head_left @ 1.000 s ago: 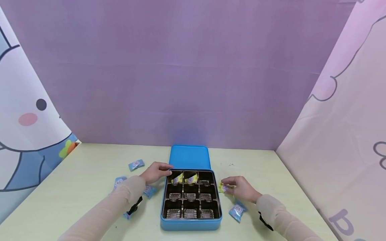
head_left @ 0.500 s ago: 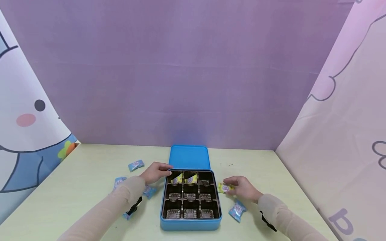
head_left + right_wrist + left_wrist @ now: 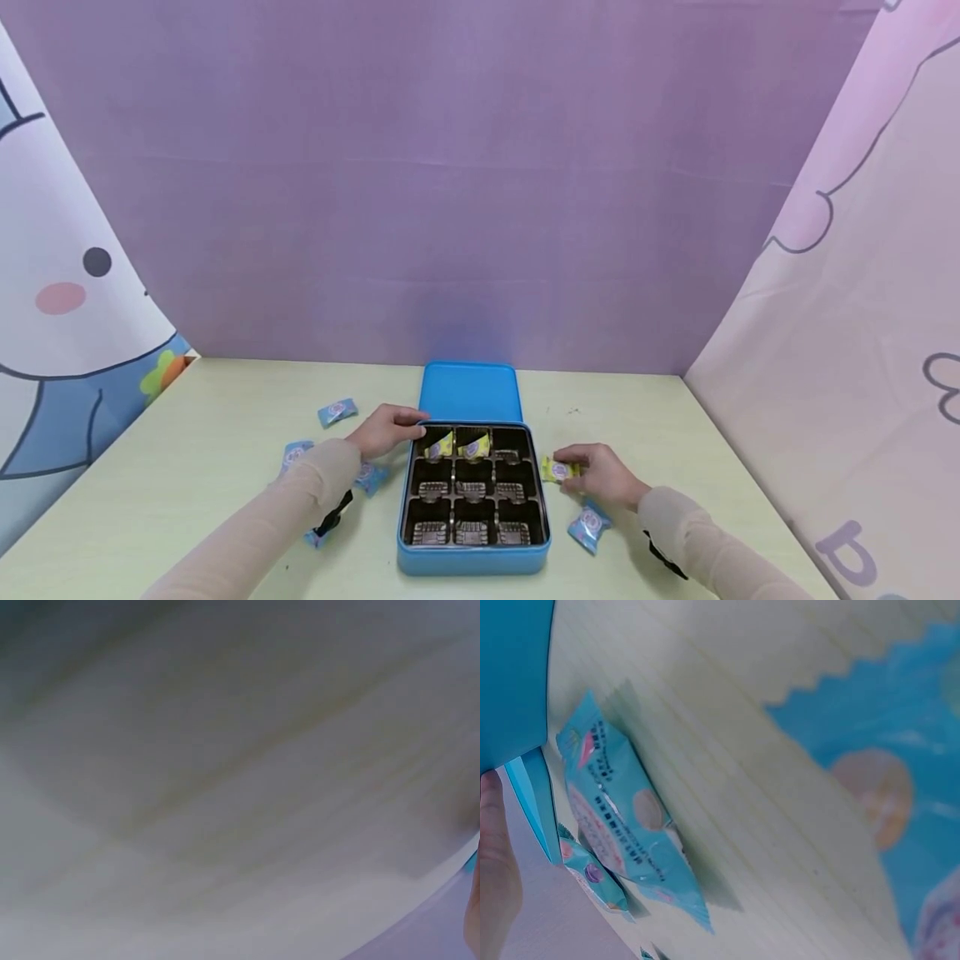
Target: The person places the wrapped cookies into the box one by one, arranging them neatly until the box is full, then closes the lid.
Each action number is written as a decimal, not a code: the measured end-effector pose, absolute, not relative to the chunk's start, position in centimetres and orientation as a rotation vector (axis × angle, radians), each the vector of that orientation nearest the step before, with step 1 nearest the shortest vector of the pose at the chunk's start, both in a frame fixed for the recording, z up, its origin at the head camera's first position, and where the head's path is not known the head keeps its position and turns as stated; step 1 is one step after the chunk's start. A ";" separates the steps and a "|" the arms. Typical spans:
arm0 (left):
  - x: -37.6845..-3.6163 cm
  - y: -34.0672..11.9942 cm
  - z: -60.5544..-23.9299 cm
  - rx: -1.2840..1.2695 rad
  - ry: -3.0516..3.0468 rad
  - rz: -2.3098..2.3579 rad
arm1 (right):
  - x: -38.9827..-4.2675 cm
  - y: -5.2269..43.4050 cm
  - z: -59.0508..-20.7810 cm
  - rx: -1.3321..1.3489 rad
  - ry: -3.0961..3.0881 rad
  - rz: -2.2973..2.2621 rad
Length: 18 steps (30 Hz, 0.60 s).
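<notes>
A blue tin with a dark nine-cell insert sits on the pale table. Two yellow wrapped candies stand in its back row. My left hand rests at the tin's back left corner, fingers on the rim. My right hand pinches a yellow wrapped candy just right of the tin. In the left wrist view, a blue candy packet lies on the table beside the tin's blue wall. The right wrist view shows only blurred tabletop.
The tin's blue lid lies flat behind it. Blue candy packets lie scattered: one at back left, two by my left forearm, one near my right wrist. Purple and printed cloth walls enclose the table.
My right hand with the yellow candy has shifted slightly, staying just right of the tin. The left hand has not moved.
</notes>
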<state>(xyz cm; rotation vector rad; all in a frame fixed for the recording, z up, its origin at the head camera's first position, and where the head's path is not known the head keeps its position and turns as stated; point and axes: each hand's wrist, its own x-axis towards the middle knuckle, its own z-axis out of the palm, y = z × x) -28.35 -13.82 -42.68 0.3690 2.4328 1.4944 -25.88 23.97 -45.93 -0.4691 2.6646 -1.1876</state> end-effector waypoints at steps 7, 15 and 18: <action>-28.1 -13.6 -42.5 0.357 2.446 1.492 | -25.9 23.8 -45.9 -0.498 2.713 -1.144; -28.5 -13.9 -43.0 0.370 2.441 1.492 | -25.9 23.8 -45.9 -0.510 2.730 -1.104; -28.4 -13.9 -42.8 0.375 2.440 1.494 | -25.9 23.7 -45.8 -0.492 2.737 -1.107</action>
